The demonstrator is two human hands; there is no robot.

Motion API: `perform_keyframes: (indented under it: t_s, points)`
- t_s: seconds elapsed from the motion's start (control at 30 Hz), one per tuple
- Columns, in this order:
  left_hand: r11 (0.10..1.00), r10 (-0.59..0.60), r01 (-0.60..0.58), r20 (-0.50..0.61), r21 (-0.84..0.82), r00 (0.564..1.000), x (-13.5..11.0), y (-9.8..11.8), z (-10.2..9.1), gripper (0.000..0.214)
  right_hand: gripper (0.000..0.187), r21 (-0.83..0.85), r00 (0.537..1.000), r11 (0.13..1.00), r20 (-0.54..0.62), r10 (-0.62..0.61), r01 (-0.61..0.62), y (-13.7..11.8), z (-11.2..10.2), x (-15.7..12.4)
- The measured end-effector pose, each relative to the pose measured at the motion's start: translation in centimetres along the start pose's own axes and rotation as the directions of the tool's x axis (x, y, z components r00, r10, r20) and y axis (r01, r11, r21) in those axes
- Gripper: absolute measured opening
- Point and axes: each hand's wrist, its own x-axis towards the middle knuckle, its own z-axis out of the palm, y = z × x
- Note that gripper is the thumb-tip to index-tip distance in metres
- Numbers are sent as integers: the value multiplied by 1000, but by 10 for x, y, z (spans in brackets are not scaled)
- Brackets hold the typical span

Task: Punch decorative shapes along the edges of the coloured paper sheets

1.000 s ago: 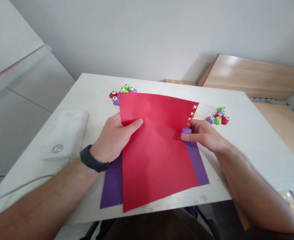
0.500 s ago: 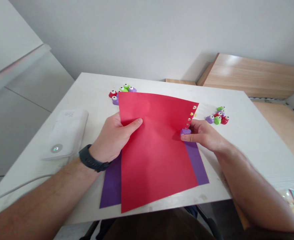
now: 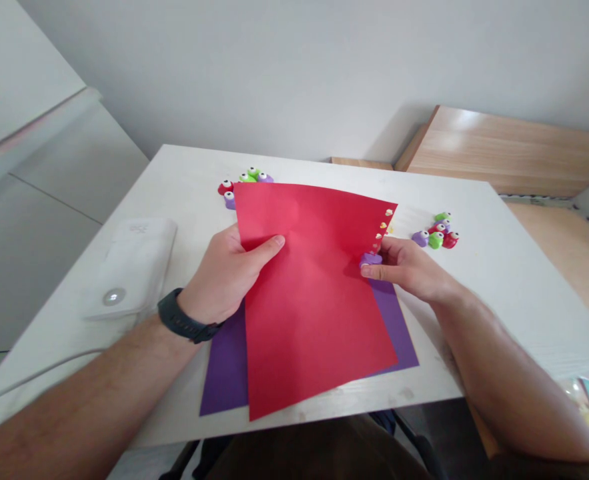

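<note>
My left hand (image 3: 229, 273) pinches the left edge of a red paper sheet (image 3: 314, 293), thumb on top, lifting it off the white table (image 3: 184, 180). My right hand (image 3: 407, 267) is closed on a small purple paper punch (image 3: 371, 260) clamped on the sheet's right edge. Above the punch, a row of several small punched holes (image 3: 383, 230) runs along that edge. A purple sheet (image 3: 224, 373) lies flat under the red one.
Two clusters of small coloured punches sit on the table, one at the back (image 3: 244, 183) and one to the right (image 3: 437, 235). A white device with a cable (image 3: 131, 267) lies at the left. A wooden bed frame (image 3: 514, 150) stands behind on the right.
The red sheet has shifted slightly, its lower corner swinging a little to the right. My right hand has edged the punch a bit up the paper's edge. The left hand keeps its grip.
</note>
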Motion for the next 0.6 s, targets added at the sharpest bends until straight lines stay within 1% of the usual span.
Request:
perform_keyframes:
  t_s: [0.13, 0.23, 0.4, 0.6]
  points:
    - [1000, -10, 10, -7, 14, 1000, 0, 1, 0, 40, 36, 17, 1000, 1000, 26, 1, -1, -2, 0, -1]
    - [1000, 5, -5, 1, 24, 1000, 0, 0, 0, 39, 38, 39, 999, 999, 38, 11, -13, -3, 0, -2]
    - [1000, -6, 6, -12, 25, 1000, 0, 0, 0, 43, 42, 50, 1000, 998, -5, 26, -26, -3, 0, -1]
    - [999, 25, -25, 12, 31, 1000, 0, -3, -2, 42, 42, 18, 999, 1000, -42, -1, 1, -2, 0, 0]
